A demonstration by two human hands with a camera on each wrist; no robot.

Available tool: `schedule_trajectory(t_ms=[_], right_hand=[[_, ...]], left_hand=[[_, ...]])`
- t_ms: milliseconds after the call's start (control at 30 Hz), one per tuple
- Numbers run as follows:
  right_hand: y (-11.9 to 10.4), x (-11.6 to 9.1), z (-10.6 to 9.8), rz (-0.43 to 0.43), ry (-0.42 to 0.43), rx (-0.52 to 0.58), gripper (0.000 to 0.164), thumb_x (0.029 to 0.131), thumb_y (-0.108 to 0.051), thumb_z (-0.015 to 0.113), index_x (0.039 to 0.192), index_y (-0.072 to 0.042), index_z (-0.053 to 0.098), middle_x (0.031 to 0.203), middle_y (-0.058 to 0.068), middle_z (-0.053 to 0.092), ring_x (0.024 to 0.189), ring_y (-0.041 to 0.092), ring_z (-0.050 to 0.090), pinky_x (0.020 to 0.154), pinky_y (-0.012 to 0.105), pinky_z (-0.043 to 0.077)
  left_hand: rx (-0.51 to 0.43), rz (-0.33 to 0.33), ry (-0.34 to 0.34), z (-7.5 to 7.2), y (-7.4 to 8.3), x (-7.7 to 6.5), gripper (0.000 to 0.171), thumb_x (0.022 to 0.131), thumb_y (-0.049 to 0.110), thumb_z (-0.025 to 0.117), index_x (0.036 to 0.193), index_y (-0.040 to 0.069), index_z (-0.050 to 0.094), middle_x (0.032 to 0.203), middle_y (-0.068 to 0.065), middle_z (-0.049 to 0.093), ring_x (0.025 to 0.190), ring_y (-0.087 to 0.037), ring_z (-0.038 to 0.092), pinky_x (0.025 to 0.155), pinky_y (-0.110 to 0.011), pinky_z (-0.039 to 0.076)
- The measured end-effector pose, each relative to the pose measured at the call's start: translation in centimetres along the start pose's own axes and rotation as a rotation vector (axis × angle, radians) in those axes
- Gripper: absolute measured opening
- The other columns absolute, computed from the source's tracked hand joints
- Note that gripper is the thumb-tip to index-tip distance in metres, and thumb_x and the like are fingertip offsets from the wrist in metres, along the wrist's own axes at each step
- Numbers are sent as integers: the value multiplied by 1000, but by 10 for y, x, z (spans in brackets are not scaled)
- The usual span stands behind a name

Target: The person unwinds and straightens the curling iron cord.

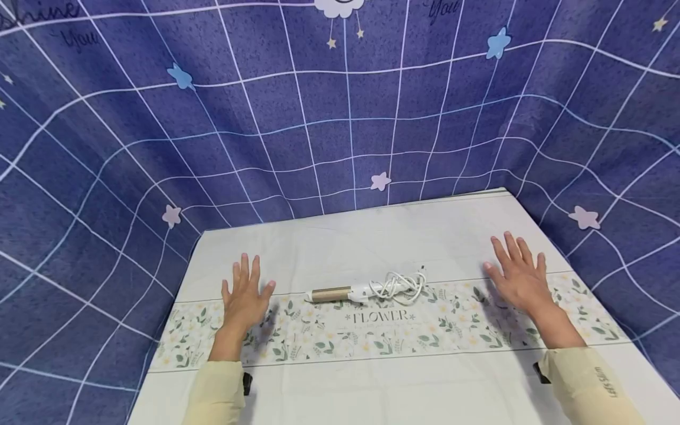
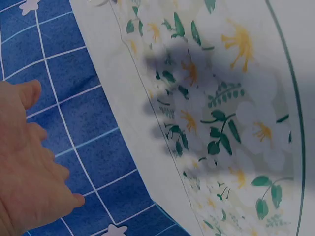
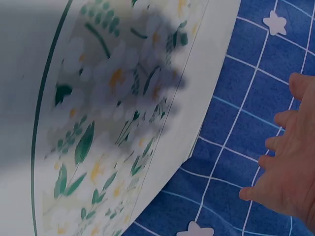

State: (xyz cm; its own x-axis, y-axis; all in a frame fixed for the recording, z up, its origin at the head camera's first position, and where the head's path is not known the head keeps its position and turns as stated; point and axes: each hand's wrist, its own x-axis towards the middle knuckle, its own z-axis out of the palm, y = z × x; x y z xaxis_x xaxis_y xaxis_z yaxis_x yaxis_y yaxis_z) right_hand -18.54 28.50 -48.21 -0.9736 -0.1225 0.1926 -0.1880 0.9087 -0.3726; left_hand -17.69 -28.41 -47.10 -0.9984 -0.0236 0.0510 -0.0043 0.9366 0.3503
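A curling iron (image 1: pixel 350 293) with a gold barrel and white handle lies across the middle of the table. Its white cord (image 1: pixel 395 287) is bundled in loops around the handle end, with the plug at the right. My left hand (image 1: pixel 245 298) hovers to the left of the iron, fingers spread and holding nothing. Off to the right, farther from the cord, my right hand (image 1: pixel 520 282) is also held above the table with spread fingers. Both wrist views show the hands apart from the cloth, their shadows falling on it.
A white tablecloth (image 1: pixel 340 395) with a floral band and the word FLOWER covers the table. Blue curtain fabric (image 1: pixel 297 136) with a white grid and stars hangs behind and on both sides, close to the table's edges.
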Motion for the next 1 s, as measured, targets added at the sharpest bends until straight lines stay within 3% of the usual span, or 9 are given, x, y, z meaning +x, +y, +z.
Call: schedule_trajectory(t_ms=[233,467,767,1000], right_hand=[[-13,5,7,-16,11,32,65,103,-44,32,155,-11,12,159,20,2,146,37,-9,106,67,-13],[-26,8,13,-18,18,55,64,103,-44,34,154,-9,15,158,22,7,145,41,-2,106,68,-8],[-43,11,28,-15,18,123,65,102,-41,39,153,-6,17,157,24,11,141,48,9,105,70,3],[-60,14,40,-10,30,145,66,101,-38,44,152,-4,21,155,27,15,139,49,14,106,67,9]], left_hand=[[-71,-1,15,4,11,0,75,99,46,43,155,18,2,158,0,-22,146,-27,-17,110,-61,-12],[-99,-7,59,9,20,1,74,96,43,52,154,10,18,161,-5,-11,147,-35,3,113,-58,-1],[-118,66,155,21,41,0,68,90,37,66,144,5,39,159,-16,14,142,-39,19,112,-56,11],[-148,126,157,34,58,-2,67,86,35,71,141,8,45,155,-16,25,141,-36,22,113,-53,12]])
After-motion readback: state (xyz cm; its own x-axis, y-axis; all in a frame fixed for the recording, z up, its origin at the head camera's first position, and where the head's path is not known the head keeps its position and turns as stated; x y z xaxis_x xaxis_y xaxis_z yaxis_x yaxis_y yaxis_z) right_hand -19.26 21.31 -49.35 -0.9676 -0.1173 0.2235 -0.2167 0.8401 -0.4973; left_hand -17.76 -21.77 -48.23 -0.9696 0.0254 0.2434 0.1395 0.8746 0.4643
